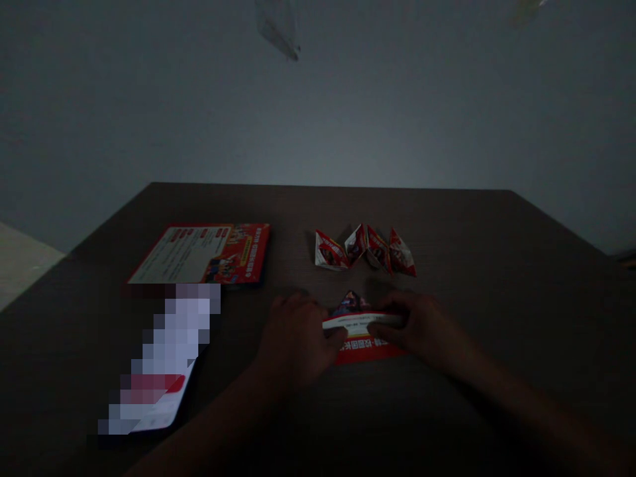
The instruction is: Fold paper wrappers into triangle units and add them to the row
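A partly folded red and white printed leaflet (365, 349) lies on the table in front of me, with a dark triangular point sticking up at its far side. My left hand (298, 338) grips its left end, the thumb pressing on the white strip. At the right end, my right hand (422, 331) pinches the same strip between thumb and fingers. Just beyond my hands stands a row of several small folded paper pieces (377, 250), red and white, set close side by side. Parts of the leaflet are hidden beneath my fingers.
To the left sits a stack of printed leaflets (193, 258). Nearer me is a lit phone (159, 411), its screen mostly blurred out. The dark wooden table (472, 232) meets a pale wall (397, 99), where a clear plastic bag (278, 30) hangs. The room is dim.
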`<state>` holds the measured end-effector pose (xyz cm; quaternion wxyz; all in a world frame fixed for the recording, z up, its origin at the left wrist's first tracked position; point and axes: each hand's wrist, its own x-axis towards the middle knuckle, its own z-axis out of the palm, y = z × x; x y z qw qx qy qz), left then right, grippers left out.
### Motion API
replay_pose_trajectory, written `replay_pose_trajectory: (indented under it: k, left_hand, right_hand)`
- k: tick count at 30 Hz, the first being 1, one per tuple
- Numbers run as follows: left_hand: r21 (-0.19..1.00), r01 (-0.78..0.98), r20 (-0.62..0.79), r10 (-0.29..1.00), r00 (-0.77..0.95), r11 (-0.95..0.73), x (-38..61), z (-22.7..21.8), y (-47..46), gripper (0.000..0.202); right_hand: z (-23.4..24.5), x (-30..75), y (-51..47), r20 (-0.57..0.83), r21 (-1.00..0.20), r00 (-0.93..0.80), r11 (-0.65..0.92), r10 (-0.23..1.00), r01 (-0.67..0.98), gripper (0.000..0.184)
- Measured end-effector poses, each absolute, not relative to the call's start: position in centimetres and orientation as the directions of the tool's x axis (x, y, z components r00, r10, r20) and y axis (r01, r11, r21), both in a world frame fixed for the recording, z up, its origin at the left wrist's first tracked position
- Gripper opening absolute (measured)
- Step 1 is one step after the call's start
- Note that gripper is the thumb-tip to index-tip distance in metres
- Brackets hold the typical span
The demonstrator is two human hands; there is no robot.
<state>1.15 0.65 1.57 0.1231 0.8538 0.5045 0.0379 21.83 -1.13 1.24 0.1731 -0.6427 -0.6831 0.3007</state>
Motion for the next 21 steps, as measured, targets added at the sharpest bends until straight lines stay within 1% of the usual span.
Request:
replay_pose_trajectory:
  k: [6, 12, 16, 21]
  left_hand:
    - [0.242, 0.865, -0.099, 0.876, 0.472, -0.439, 0.9, 1.9, 0.9, 0.031]
    - [0.224, 0.879, -0.12, 0.883, 0.453, -0.42, 0.5, 2.2, 1.1, 0.031]
    - [0.224, 0.883, -0.156, 0.879, 0.45, -0.413, 0.2, 2.6, 1.1, 0.032]
    - [0.223, 0.885, -0.178, 0.875, 0.45, -0.41, -0.3, 2.7, 1.3, 0.033]
  right_hand:
    - [1.6, 22.2, -1.1, -0.187, -0.597, -0.096, -0.035, 0.978, 0.802, 0.021]
    - [1.4, 22.6, -1.0, -0.205, -0.57, -0.086, -0.048, 0.975, 0.82, 0.028]
    - [1.8, 22.9, -0.9, -0.24, -0.571, -0.079, -0.075, 0.968, 0.818, 0.026]
    - [1.8, 23.6, -0.8, -0.251, -0.574, -0.09, -0.073, 0.964, 0.816, 0.025]
